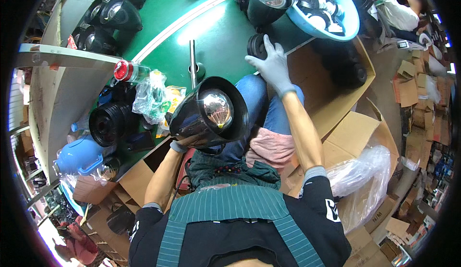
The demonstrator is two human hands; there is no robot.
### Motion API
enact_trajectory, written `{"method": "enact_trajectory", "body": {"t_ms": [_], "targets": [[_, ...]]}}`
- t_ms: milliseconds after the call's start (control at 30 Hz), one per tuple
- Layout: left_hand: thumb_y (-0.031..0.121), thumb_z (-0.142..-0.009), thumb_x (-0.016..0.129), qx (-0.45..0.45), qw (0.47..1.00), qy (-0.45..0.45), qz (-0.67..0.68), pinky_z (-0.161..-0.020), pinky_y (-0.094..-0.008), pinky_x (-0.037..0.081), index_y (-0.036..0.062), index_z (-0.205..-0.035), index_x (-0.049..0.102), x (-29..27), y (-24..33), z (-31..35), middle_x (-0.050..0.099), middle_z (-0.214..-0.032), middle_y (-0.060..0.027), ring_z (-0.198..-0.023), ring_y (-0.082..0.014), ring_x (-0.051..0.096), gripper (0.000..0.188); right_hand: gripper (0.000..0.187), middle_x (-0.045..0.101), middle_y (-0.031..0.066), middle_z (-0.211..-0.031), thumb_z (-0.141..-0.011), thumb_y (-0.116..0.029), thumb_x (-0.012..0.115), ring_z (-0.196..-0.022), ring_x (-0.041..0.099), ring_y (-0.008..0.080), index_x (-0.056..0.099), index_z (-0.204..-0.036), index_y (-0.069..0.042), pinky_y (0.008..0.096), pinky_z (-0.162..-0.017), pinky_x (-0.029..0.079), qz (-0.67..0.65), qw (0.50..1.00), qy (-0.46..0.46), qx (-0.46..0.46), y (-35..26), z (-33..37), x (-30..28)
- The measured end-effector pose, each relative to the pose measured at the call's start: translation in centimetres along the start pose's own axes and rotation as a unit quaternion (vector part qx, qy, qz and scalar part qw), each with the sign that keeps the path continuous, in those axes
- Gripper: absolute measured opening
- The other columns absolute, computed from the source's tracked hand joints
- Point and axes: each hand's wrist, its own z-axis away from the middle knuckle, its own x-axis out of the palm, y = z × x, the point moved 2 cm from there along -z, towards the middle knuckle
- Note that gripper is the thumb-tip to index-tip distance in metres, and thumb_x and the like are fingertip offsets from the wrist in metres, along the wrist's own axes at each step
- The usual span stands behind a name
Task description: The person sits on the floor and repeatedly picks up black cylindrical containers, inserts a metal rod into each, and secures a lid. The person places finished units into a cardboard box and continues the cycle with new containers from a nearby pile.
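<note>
My left hand (191,141) supports a black bell-shaped housing (185,118) from below, over my lap. Its wide ribbed rim tilts to the right, and a shiny mirrored dome (216,109) shows inside. Most of the left fingers are hidden behind the housing. At the near edge of the green table, my right hand (274,67), in a grey glove, grips a black ribbed ring (257,47) between thumb and fingers. Just beyond that ring stands another black housing (269,2) with a shiny inside.
A light blue basin (353,19) of white and black round parts stands at the far right. Below it, a cardboard box (319,91) holds black parts. A metal post (193,62) rises from the green table (158,22). Stacked black rings (108,125) and a blue jug (81,154) sit left.
</note>
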Motion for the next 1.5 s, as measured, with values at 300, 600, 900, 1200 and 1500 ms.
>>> {"method": "enact_trajectory", "body": {"t_ms": [300, 600, 900, 1200, 1500], "targets": [[0.039, -0.106, 0.061, 0.005, 0.999, -0.039, -0.019, -0.12, -0.0462, 0.048, 0.0024, -0.159, 0.05, -1.3, 0.6, -0.3, 0.057, -0.158, -0.0169, -0.14, -0.0305, 0.059, 0.066, 0.118, 0.037, 0.024, -0.171, -0.071, -0.06, 0.094, -0.15, 0.043, 0.0445, 0.046, -0.168, -0.014, 0.0516, -0.127, 0.031, -0.273, 0.928, -0.044, -0.251, -7.1, 16.9, -6.2], [0.046, -0.108, 0.055, -0.026, 0.987, -0.109, -0.118, -0.121, -0.0478, 0.048, 0.0018, -0.16, 0.049, -2.3, 4.4, 0.9, 0.057, -0.158, -0.0184, -0.141, -0.0323, 0.059, 0.069, 0.127, 0.032, 0.0292, -0.172, -0.065, -0.068, 0.093, -0.153, 0.039, 0.0488, 0.043, -0.171, -0.019, 0.0532, -0.126, 0.03, -0.275, 0.912, 0.084, -0.293, -6.1, 21.9, -5.7], [0.054, -0.111, 0.05, 0.045, 0.99, -0.094, -0.099, -0.121, -0.0493, 0.048, 0.0012, -0.161, 0.048, -3.8, 3.3, -0.8, 0.057, -0.158, -0.0199, -0.141, -0.0341, 0.059, 0.072, 0.119, 0.019, 0.0238, -0.179, -0.086, -0.066, 0.083, -0.163, 0.029, 0.0418, 0.029, -0.174, -0.009, 0.0475, -0.132, 0.024, -0.363, 0.908, 0.02, -0.208, -6.2, 23.4, -6.8], [0.086, -0.102, 0.033, 0.234, 0.96, 0.037, -0.152, -0.113, -0.0435, 0.052, -0.0074, -0.142, 0.061, 5.8, 7.3, 0.6, 0.07, -0.136, -0.0215, -0.124, -0.0281, 0.068, 0.106, 0.055, 0.047, 0.0157, -0.165, -0.122, -0.03, 0.035, -0.158, 0.04, 0.0277, 0.033, -0.171, -0.004, 0.0373, -0.134, 0.024, -0.444, 0.896, -0.001, 0.026, -5.4, 21.9, -8.0], [0.061, -0.112, 0.039, 0.101, 0.988, -0.088, -0.08, -0.116, -0.0481, 0.052, -0.002, -0.154, 0.054, -0.3, 5.4, 0.2, 0.063, -0.151, -0.0179, -0.133, -0.0308, 0.063, 0.077, 0.108, 0.034, 0.03, -0.172, -0.102, -0.08, 0.049, -0.163, 0.029, 0.0403, 0.036, -0.168, 0.005, 0.0456, -0.133, 0.017, -0.422, 0.896, 0.07, -0.122, -6.7, 23.0, -7.5]]}}
